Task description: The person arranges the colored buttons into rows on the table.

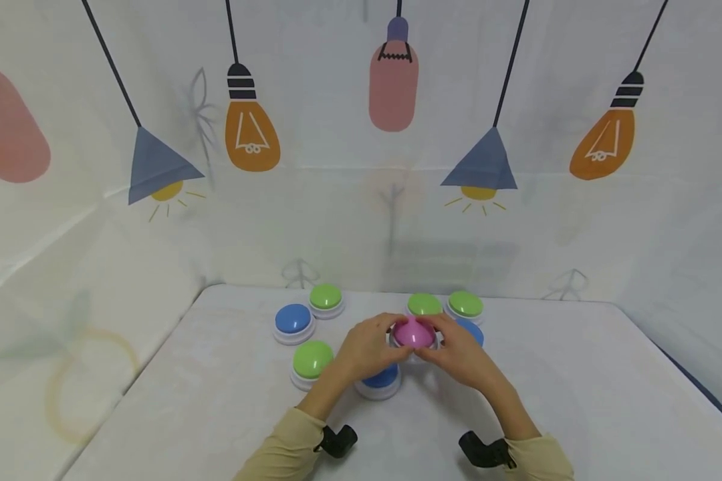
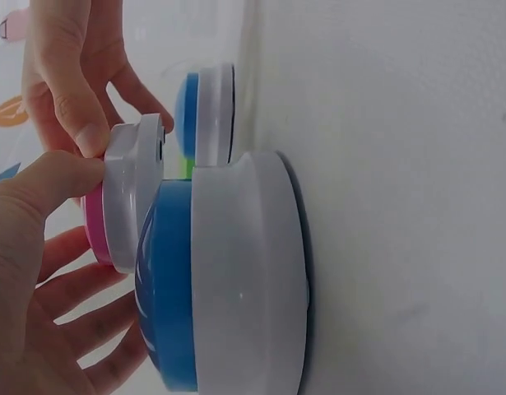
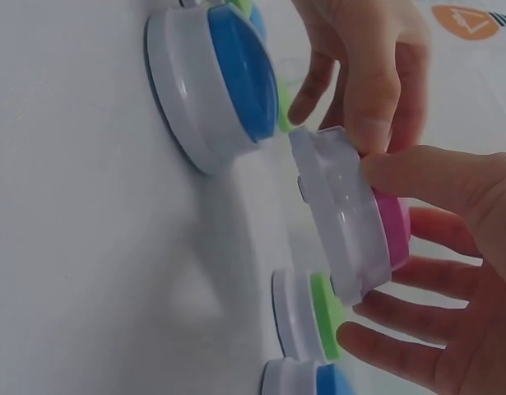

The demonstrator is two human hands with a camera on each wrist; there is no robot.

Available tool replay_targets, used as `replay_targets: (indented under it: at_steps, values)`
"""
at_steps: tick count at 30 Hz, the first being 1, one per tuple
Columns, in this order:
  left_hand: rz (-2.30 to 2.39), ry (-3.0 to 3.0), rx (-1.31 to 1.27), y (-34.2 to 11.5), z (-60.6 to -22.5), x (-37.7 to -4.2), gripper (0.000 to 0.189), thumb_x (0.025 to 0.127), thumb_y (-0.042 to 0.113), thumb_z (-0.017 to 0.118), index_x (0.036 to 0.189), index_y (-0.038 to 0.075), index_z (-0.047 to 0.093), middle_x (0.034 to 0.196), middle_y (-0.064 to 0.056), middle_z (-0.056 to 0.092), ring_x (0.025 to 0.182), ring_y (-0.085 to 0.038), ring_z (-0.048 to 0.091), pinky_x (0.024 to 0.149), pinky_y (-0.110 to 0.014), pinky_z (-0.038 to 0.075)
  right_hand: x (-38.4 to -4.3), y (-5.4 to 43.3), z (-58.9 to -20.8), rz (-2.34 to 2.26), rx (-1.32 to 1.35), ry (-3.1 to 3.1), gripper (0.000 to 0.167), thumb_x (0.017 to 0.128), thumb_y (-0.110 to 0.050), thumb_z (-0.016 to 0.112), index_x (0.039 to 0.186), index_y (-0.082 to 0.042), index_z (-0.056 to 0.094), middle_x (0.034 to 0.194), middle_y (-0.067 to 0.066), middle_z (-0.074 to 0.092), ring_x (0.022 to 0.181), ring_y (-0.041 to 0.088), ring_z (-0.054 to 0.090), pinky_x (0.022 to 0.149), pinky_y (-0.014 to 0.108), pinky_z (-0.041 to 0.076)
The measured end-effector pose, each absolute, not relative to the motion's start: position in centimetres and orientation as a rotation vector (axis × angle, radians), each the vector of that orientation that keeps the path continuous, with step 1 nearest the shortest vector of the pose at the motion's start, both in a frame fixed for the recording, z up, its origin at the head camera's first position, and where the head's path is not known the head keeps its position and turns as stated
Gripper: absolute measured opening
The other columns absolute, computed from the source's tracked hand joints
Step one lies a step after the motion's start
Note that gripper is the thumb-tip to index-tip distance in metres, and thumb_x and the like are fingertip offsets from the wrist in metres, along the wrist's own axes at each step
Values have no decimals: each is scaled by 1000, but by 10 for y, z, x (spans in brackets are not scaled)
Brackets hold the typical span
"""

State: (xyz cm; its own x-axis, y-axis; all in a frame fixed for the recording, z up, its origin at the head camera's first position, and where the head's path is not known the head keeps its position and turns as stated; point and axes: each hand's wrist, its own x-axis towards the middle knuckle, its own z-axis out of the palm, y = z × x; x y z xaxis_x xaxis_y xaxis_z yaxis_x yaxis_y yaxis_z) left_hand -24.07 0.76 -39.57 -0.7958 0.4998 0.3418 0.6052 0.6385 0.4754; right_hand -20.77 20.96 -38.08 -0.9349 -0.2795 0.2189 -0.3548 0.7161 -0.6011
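Between both hands, a pink push button with a white base is held off the table, slightly tilted in the right wrist view. My left hand pinches its left side with thumb and fingers. Its right side is gripped by my right hand, and the two thumbs come close together at the near edge. Just below the left hand a blue push button stands on the table, partly hidden by that hand. Another blue button lies behind the right hand, mostly covered.
To the left stand a green button, a blue button and another green button. Two green buttons sit behind the hands. A white table meets a lamp-printed cloth at its back edge.
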Motion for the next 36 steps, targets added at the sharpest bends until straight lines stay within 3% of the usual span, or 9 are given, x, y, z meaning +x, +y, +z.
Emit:
replay_targets:
  at_steps: [11,20,27,36]
  values:
    - [-793,-2681,-960,18,-396,-234,51,86,41,74,129,17,63,126,1,66,109,-15,64,89,-30,53,-196,224,-381,978,499,-2806,53,87,-27,77,132,-7,59,128,11,61,117,31,58,94,51,52]
    - [-723,-2700,-1025,35,-403,-228,52,85,43,75,130,19,64,123,6,67,108,-9,63,90,-26,51,-183,242,-382,927,553,-2809,51,83,-24,79,126,-6,61,117,6,62,106,25,61,87,47,55]
    - [-624,-2733,-1098,45,-406,-222,55,83,50,75,129,20,64,120,8,69,101,-6,64,87,-25,50,-176,252,-382,931,539,-2934,53,82,-24,81,126,-3,60,113,4,64,102,22,60,83,39,55]
    - [-532,-2775,-1136,49,-408,-216,53,83,47,76,127,21,64,115,9,68,95,-6,63,80,-25,49,-176,253,-387,908,635,-2991,52,79,-22,82,122,-2,59,110,5,63,97,19,59,81,34,54]
